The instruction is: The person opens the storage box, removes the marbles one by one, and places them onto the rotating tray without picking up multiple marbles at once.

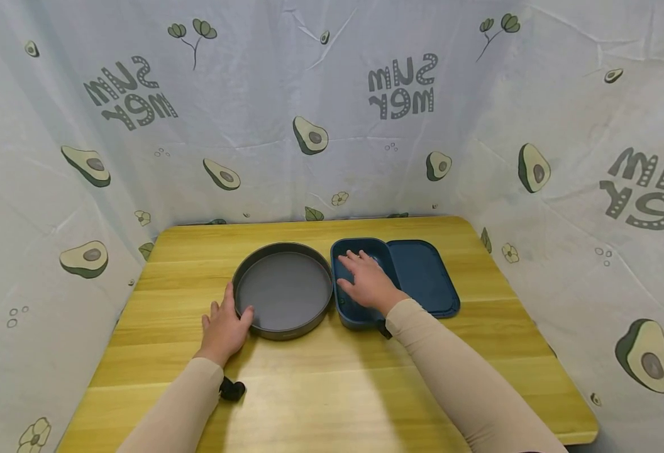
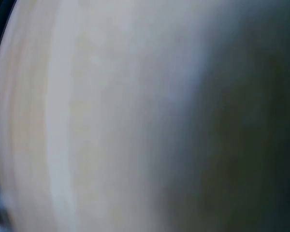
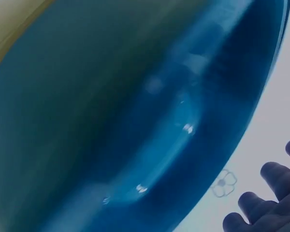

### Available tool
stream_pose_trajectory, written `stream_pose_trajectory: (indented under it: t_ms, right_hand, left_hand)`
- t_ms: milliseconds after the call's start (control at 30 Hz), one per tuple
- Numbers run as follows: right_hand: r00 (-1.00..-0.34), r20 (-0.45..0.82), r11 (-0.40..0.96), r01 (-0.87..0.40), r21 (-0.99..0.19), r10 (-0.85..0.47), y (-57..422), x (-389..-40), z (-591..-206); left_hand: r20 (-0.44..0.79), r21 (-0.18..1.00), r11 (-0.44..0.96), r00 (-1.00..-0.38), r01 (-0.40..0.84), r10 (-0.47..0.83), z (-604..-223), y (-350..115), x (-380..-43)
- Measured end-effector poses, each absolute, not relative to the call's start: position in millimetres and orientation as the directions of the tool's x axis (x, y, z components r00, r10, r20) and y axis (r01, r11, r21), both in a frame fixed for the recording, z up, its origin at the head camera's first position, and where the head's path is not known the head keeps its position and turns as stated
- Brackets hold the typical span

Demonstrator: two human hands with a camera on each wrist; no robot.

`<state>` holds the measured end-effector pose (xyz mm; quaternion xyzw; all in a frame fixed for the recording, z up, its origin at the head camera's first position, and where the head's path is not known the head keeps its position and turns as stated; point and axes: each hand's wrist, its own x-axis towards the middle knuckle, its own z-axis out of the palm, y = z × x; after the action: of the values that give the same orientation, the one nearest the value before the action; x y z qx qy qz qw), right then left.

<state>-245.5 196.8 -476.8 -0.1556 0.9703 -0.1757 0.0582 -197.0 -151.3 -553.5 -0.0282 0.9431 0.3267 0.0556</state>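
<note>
On our right, the right hand (image 1: pixel 368 283) hangs, fingers apart, over the blue box (image 1: pixel 351 306), whose long axis runs away from us; our left hand (image 1: pixel 222 330), fingers also apart, is nearer the round pan (image 1: pixel 283 289), at its near-left rim.

L grip (image 1: pixel 224 330): bare hand at near-left edge of round pan (image 1: pixel 283 289), fingers spread & nearly straight, thumb tip over the rim; contact w/ rim unclear. R grip (image 1: pixel 368 283): bare hand to right of pan, back up, fingers & thumb splayed. L forearm (image 1: pixel 179 409) on near-left side of pan, R forearm (image 1: pixel 468 384) on near-right; both sleeved in beige to wrist.
</note>
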Motion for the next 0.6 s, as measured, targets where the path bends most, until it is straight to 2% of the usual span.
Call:
stream_pose_trajectory:
  t_ms: [333, 600]
  right_hand:
    - [-0.924, -0.211, 0.925, -0.254, -0.282, -0.318, 205.4, -245.1, -484.6]
    - [-0.879, -0.303, 0.914, -0.282, -0.291, -0.368, 203.1, -248.2, -493.3]
  left_hand:
    - [-0.124, 0.617, 0.781, -0.992, -0.098, -0.026, -553.8, -149.9, -196.5]
    - [-0.123, 0.625, 0.775, -0.992, -0.097, -0.024, -553.0, -149.6, -196.0]
